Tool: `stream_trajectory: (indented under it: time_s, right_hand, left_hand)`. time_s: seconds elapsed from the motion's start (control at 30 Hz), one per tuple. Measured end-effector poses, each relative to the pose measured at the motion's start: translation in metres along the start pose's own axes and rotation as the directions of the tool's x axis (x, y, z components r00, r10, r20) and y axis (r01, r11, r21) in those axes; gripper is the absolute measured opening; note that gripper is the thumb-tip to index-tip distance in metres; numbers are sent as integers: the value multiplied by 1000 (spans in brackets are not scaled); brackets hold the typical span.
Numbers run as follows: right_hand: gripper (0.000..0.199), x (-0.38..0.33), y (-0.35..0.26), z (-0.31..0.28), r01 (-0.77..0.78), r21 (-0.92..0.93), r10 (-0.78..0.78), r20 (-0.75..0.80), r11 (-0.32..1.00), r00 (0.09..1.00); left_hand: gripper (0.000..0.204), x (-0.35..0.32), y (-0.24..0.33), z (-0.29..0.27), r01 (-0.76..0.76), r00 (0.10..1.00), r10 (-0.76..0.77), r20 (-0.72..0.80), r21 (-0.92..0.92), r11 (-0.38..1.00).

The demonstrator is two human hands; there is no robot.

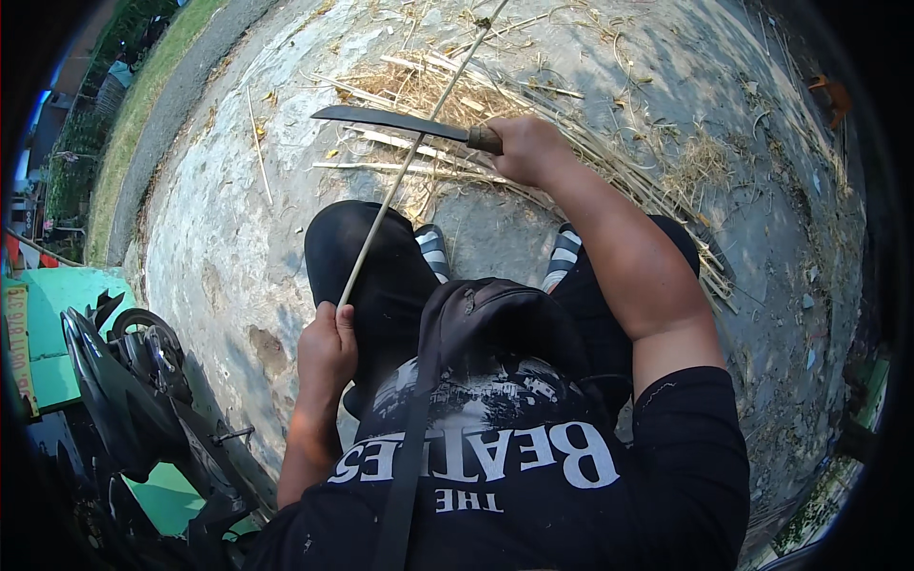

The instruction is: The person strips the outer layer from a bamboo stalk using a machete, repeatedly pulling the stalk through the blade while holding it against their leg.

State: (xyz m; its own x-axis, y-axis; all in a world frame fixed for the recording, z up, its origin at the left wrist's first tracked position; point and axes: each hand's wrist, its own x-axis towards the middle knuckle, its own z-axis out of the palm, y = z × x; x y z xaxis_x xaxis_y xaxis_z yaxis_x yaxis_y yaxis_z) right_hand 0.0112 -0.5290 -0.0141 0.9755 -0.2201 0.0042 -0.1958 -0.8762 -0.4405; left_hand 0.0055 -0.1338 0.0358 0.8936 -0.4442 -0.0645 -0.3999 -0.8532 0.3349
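Observation:
My left hand (327, 344) is closed around the lower end of a long thin bamboo strip (386, 204), beside my left knee. The strip slants up and away to the right, past the top of the view. In my right hand (529, 150) is the wooden handle of a machete (395, 119), its dark blade pointing left. The blade crosses the strip beyond my knees; whether it touches the strip I cannot tell. Under and beyond the blade lies a pile of split bamboo strips (609, 171) with pale shavings (433, 92) on the ground.
My feet in striped footwear (433, 249) rest on the rough grey ground (224, 228). A parked motorcycle (129, 390) stands at the lower left, near a green surface (81, 290). One loose stick (258, 147) lies at the left. Grass (157, 105) edges the ground at the far left.

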Motion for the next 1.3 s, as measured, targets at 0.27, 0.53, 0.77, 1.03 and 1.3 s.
stream_trajectory:
  time_s: [0.27, 0.53, 0.77, 1.03, 1.3]
  right_hand:
    - [16, -14, -46, -10, 151, -28, -146, 131, 988, 981]
    - [15, -19, -50, 0, 191, -77, -187, 60, 979, 981]
    - [10, -7, -20, 14, 168, -50, -169, -16, 985, 986]
    - [17, -5, -38, -24, 162, -70, -157, 68, 984, 985]
    - [15, -15, -50, -4, 278, -95, -274, 53, 956, 960]
  left_hand:
    - [42, -7, -2, 8, -9, 998, 16, -60, 107, 994]
    - [42, -3, -2, 8, -3, 999, 7, -34, 96, 995]
    - [44, 2, 4, 8, -22, 999, 25, -22, 112, 993]
    - [42, -3, -1, 9, -6, 999, 10, -41, 81, 997]
    - [41, -2, -4, 11, -22, 999, 25, -26, 109, 994]
